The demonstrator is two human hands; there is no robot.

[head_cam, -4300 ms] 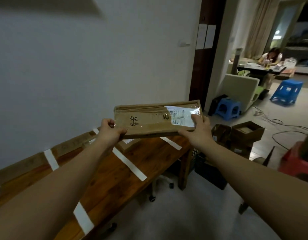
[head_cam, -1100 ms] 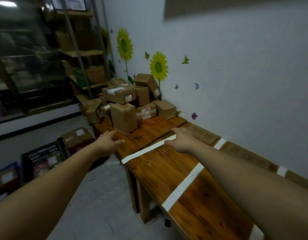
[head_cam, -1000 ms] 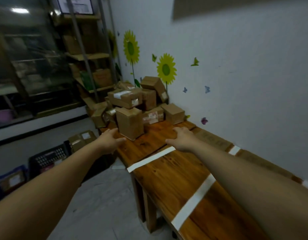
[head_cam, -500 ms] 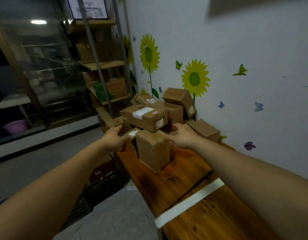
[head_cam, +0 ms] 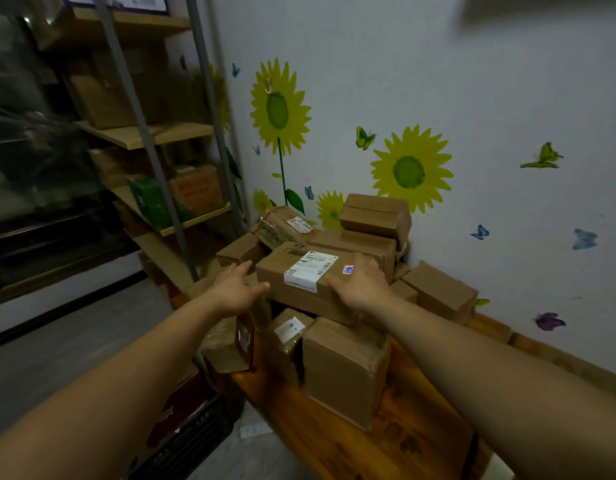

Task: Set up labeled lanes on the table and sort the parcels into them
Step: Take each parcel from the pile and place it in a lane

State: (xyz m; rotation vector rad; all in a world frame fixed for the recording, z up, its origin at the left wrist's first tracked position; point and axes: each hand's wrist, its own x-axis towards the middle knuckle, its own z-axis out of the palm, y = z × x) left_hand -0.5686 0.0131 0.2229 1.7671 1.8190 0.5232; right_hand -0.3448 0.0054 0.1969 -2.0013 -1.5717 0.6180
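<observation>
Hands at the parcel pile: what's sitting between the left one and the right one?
In the head view, a cardboard box with a white shipping label lies between the left hand and the right hand, on top of the pile.

Cardboard parcels point(head_cam: 344, 368) lie piled on the wooden table point(head_cam: 334, 445).

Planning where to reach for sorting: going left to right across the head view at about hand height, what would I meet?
Green packet → left hand → white label → right hand → parcel by the wall → purple butterfly sticker
</observation>
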